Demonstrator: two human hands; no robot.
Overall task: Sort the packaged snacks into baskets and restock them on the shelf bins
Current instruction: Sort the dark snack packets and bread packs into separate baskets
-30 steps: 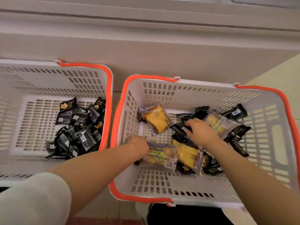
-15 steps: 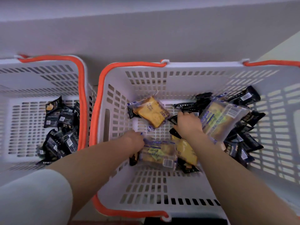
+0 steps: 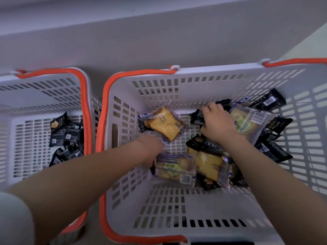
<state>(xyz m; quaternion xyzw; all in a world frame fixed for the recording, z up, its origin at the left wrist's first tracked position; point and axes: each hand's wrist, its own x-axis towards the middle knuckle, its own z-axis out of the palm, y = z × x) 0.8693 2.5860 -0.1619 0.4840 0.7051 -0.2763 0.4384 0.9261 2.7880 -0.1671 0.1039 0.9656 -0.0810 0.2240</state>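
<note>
Right basket (image 3: 203,73): white slotted plastic with an orange rim, holding a mix of small black packets and larger clear-wrapped cakes
Left basket (image 3: 53,89): same make, just beside it, with only black packets (image 3: 63,133) heaped at its right side
Right hand (image 3: 218,121): fingers curled over a black packet (image 3: 197,117) at the far middle of the right basket, seemingly pinching it; the thumb is hidden
Left hand (image 3: 150,145): low in the basket beside a clear-wrapped cake (image 3: 174,167); its fingers are hidden under the wrist, so I cannot tell whether it holds anything
Black packets: likely very light, crinkly film, slippery; best pinched at a sealed end or gathered several to a fist
Clear-wrapped cakes (image 3: 164,123): soft sponge inside, likely to crush; better lifted by the flat sides or the end seam, without squeezing
Stage: sorting looks partly done, black packets remain among the cakes
</note>
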